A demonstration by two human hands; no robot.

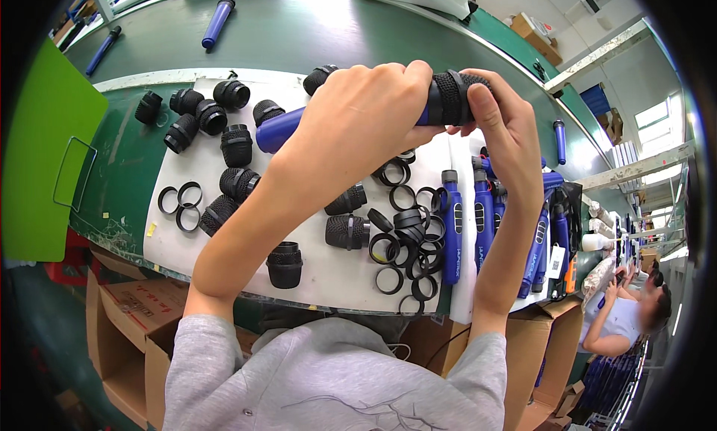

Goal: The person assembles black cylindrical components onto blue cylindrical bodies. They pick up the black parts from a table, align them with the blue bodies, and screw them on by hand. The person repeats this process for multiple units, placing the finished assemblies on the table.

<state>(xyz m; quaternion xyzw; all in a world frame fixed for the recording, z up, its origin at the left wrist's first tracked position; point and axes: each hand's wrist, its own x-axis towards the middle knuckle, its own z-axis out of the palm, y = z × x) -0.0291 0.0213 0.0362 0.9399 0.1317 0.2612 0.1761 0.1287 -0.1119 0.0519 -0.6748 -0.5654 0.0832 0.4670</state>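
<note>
A blue handheld microphone point(278, 131) lies nearly level in front of me, raised over the worktable. My left hand point(373, 102) is wrapped round its blue body. At the right end, my right hand point(504, 117) grips the black mesh head point(451, 98) between thumb and fingers. Below my arms, several loose black mesh heads point(237, 146) are scattered on the white sheet point(179, 240). Black rings point(408, 237) lie in a heap near its middle right. Blue microphone bodies point(452, 229) without mesh heads lie to the right of the rings.
A green conveyor belt point(284, 39) runs behind the table, carrying finished-looking blue microphones point(219, 22). A bright green panel point(52, 147) stands at the left. Open cardboard boxes point(123, 349) sit below the table edge. Another person point(620, 319) works farther along on the right.
</note>
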